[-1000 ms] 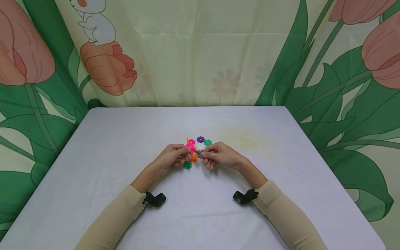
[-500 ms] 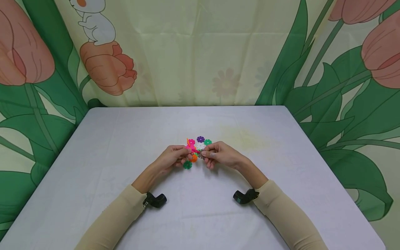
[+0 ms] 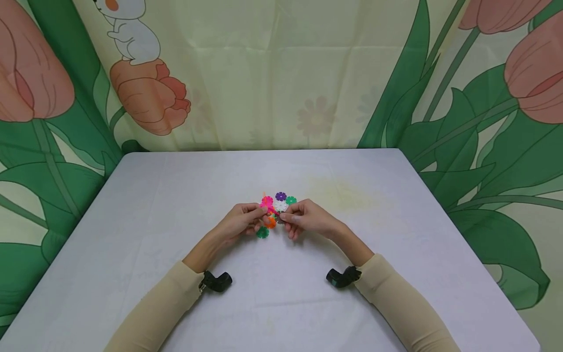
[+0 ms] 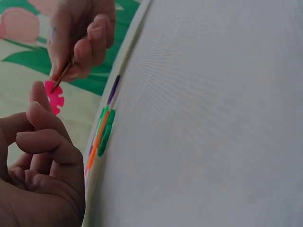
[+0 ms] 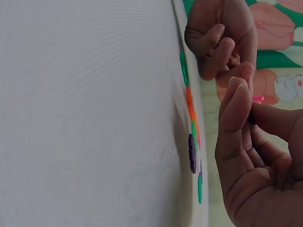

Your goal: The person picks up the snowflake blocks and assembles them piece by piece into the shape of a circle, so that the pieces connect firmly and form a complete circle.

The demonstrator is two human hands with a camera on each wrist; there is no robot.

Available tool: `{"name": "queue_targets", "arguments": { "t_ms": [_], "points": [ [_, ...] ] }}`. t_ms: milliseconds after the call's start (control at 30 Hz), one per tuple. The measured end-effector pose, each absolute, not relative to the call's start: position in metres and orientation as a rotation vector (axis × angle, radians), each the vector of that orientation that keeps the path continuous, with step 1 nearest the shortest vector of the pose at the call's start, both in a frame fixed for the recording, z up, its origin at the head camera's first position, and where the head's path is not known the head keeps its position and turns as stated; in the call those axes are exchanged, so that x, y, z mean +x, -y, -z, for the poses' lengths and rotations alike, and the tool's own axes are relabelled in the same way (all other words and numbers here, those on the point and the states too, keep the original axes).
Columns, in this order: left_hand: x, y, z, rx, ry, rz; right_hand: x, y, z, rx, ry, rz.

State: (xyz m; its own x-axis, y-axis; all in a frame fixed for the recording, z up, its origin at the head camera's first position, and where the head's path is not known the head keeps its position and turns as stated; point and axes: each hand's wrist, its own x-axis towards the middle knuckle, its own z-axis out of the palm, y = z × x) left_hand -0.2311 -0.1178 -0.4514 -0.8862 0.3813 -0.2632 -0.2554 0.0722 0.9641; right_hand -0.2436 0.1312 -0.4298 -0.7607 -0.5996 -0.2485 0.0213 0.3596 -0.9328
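Pink disc (image 4: pixel 57 102) sits above the tabletop (image 3: pixel 281 305), with a dark disc (image 4: pixel 61 77), seen edge-on, against it. We judge the joining partway done; whether they have locked, we cannot tell. An orange disc (image 3: pixel 270 223), a purple disc (image 3: pixel 280 196) and a green disc (image 3: pixel 262 232) lie nearby, seemingly unused. Our left fingers (image 3: pixel 256 213) are closed in a pinch on the pink disc, our right fingers (image 3: pixel 291 218) on the dark disc.

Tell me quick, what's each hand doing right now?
Left hand: closed, pinching a pink disc.
Right hand: closed, pinching a dark piece.
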Motion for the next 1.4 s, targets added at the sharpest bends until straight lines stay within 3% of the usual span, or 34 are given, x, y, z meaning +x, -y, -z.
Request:
{"name": "queue_targets", "arguments": {
  "t_ms": [400, 700, 1400],
  "points": [
    [-0.229, 0.116, 0.451, 0.17, -1.931, -1.827, -0.244, -0.132, 0.431, -0.606, -2.08, 1.421],
    [-0.226, 0.114, 0.448, 0.387, -2.004, -1.628, -0.239, -0.126, 0.43, -0.674, -2.116, 1.47],
    [-0.226, 0.115, 0.45, 0.496, -1.985, -1.646, -0.238, -0.123, 0.427, -0.639, -2.21, 1.383]
  ]
}}
